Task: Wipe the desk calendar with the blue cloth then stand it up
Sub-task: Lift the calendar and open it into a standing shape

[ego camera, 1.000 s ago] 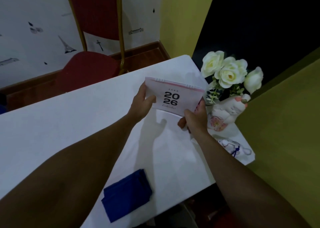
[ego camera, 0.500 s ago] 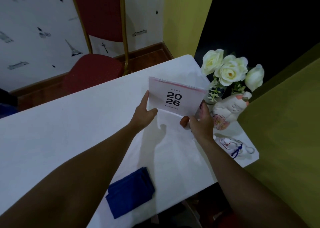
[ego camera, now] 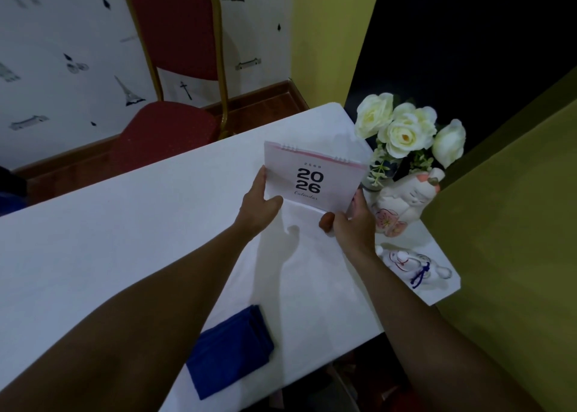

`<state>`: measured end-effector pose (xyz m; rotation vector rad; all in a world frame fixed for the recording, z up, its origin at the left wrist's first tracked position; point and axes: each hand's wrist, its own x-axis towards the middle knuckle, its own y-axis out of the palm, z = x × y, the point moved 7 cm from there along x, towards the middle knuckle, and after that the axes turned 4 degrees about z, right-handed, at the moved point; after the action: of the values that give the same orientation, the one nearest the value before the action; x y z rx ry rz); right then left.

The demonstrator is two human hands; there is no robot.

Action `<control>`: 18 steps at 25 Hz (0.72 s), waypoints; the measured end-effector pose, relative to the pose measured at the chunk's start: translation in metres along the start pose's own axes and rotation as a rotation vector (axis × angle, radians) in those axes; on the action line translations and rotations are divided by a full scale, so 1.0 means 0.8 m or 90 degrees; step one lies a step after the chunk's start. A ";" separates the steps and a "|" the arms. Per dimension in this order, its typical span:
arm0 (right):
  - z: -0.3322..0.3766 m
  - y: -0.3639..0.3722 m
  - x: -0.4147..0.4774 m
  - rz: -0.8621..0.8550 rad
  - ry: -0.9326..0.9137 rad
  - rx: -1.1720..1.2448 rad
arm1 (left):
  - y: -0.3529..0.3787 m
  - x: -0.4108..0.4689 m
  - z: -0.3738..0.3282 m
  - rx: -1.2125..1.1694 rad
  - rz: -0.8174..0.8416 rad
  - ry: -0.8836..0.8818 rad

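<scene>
Though the blue cloth [ego camera: 230, 350] lies folded and unheld at the near edge of the desk [ego camera: 93, 224], well apart from both hands, the work now sits farther out, toward the far right corner. There the desk calendar [ego camera: 313, 177] is upright between the two hands, its "2026" cover facing the person and its wire binding on top. The left hand [ego camera: 260, 204] has its grip closed on the calendar's left edge, thumb in front; the right hand [ego camera: 351, 221] pinches the lower right corner, fingers behind and thumb at the base. Over the last second the calendar has dropped a little and swung more squarely toward the person, and a white flap now shows at its foot; whether that is the base folding out onto the desk I cannot tell. With the cloth set aside, I judge the wiping finished and the standing-up under way; what remains is to spread the base, settle it and let go.

Just beyond the right hand, a pale figurine-shaped vase [ego camera: 402, 205] holds white roses [ego camera: 406, 130] with green sprigs, very close to the calendar's right edge, so it could be nudged. A small figurine [ego camera: 415, 268] lies at the right edge. Past the far edge stands a red chair [ego camera: 168, 68].
</scene>
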<state>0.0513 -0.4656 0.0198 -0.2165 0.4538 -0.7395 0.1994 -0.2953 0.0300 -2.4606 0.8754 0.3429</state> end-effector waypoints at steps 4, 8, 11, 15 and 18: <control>0.000 -0.007 0.002 -0.008 0.016 0.004 | 0.009 0.007 -0.009 0.000 0.010 0.005; -0.005 -0.013 0.001 -0.010 0.031 0.014 | 0.018 0.015 -0.012 0.012 0.024 -0.008; -0.007 -0.013 0.000 -0.009 0.029 0.008 | 0.021 0.020 -0.012 0.015 0.023 -0.010; -0.009 -0.014 0.001 -0.010 0.030 0.014 | 0.021 0.023 -0.011 0.018 0.025 -0.012; -0.005 -0.016 -0.001 -0.012 0.032 0.010 | 0.019 0.024 -0.010 0.023 0.043 -0.021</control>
<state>0.0412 -0.4741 0.0207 -0.1881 0.4944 -0.7684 0.2049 -0.3196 0.0240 -2.3890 0.9448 0.3868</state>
